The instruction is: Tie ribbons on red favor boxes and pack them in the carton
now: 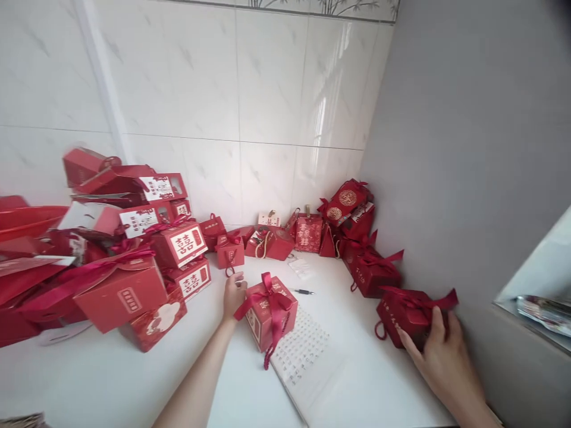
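My right hand grips a dark red gift box with a ribbon bow, thumb on its front side and fingers over its top by the grey wall. In the middle of the table a red gift box, tied with a crimson ribbon, stands partly over an open notebook with handwriting. My left hand is just left of that box, its fingers loosely bent and apart, with nothing visible in them. Close beyond its fingertips is the cord loop of a small red box.
Red boxes are heaped on the left beside a red basin. More boxes line the tiled wall and continue down the right side. A pen lies beyond the notebook. A ledge juts in at the right.
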A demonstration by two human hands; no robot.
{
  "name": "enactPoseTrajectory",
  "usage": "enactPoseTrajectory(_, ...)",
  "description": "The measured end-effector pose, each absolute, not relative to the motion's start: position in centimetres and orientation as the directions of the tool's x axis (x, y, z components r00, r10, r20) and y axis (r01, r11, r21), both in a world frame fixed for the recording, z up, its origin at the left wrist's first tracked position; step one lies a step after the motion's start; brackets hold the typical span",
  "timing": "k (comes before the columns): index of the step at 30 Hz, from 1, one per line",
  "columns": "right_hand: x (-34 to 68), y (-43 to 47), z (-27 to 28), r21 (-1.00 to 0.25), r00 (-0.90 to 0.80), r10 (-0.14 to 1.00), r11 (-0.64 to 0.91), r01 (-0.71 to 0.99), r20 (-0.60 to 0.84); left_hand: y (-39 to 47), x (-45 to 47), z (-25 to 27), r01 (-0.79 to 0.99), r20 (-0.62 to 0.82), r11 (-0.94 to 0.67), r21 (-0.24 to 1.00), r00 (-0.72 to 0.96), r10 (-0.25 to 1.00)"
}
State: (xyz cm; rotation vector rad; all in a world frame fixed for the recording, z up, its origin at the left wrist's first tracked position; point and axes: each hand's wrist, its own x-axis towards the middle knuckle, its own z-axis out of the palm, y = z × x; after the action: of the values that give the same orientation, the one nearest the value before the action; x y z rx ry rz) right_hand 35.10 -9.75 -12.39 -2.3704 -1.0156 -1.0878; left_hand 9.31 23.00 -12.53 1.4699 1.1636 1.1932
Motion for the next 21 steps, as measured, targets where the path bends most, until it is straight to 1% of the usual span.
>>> enactPoseTrajectory(3,33.7,-8.7,-11.5,0.140,0.511,0.511,-0.788,0.599,0.692,23.0,9.2,-12.6,0.139,0.151,-0.164,0.977,0.102,0.983)
enactPoseTrajectory(5,32.8,-8.0,-10.2,0.165,0.556,0.502,-0.822,0.546,0.662,22.9,9.2,-12.7,0.143,0.150,-0.164,0.976,0.099,0.984)
enactPoseTrajectory(7,31.6,-6.7,-8.3,0.144,0.586,0.493,-0.829,0.540,0.643,22.8,9.1,-12.7,0.148,0.149,-0.162,0.976,0.100,0.984)
enactPoseTrajectory(8,30.9,-5.6,-7.2,0.118,0.586,0.503,-0.813,0.570,0.635,22.8,9.1,-12.7,0.150,0.149,-0.163,0.975,0.102,0.984)
enactPoseTrajectory(9,30.2,-4.2,-6.1,0.086,0.567,0.536,-0.770,0.632,0.626,22.7,9.1,-12.7,0.151,0.151,-0.166,0.975,0.106,0.983)
enactPoseTrajectory(10,29.5,-2.5,-5.1,0.044,0.533,0.588,-0.695,0.717,0.609,22.7,9.2,-12.6,0.151,0.154,-0.170,0.974,0.110,0.982)
enactPoseTrajectory(11,28.9,-0.4,-4.3,-0.006,0.472,0.673,-0.571,0.821,0.570,22.6,9.2,-12.6,0.151,0.157,-0.173,0.973,0.113,0.981)
enactPoseTrajectory(12,28.3,2.0,-3.7,-0.062,0.368,0.783,-0.391,0.918,0.502,22.6,9.2,-12.6,0.150,0.160,-0.177,0.973,0.116,0.980)
enactPoseTrajectory(13,27.9,4.5,-3.2,-0.145,0.267,0.868,-0.227,0.963,0.418,22.5,9.2,-12.6,0.149,0.162,-0.179,0.972,0.117,0.980)
enactPoseTrajectory(14,27.6,7.2,-3.0,-0.256,0.252,0.910,-0.171,0.952,0.329,22.5,9.2,-12.5,0.148,0.165,-0.181,0.972,0.116,0.980)
enactPoseTrajectory(15,27.4,9.9,-2.9,-0.350,0.310,0.920,-0.216,0.912,0.239,22.4,9.2,-12.5,0.147,0.168,-0.184,0.972,0.113,0.979)
enactPoseTrajectory(17,27.2,14.9,-2.9,-0.398,0.387,0.905,-0.293,0.869,0.179,22.4,9.3,-12.5,0.144,0.177,-0.191,0.971,0.105,0.979)
enactPoseTrajectory(21,27.5,21.9,-3.1,-0.474,0.535,0.834,-0.420,0.774,0.134,22.3,9.4,-12.5,0.145,0.191,-0.202,0.969,0.084,0.978)
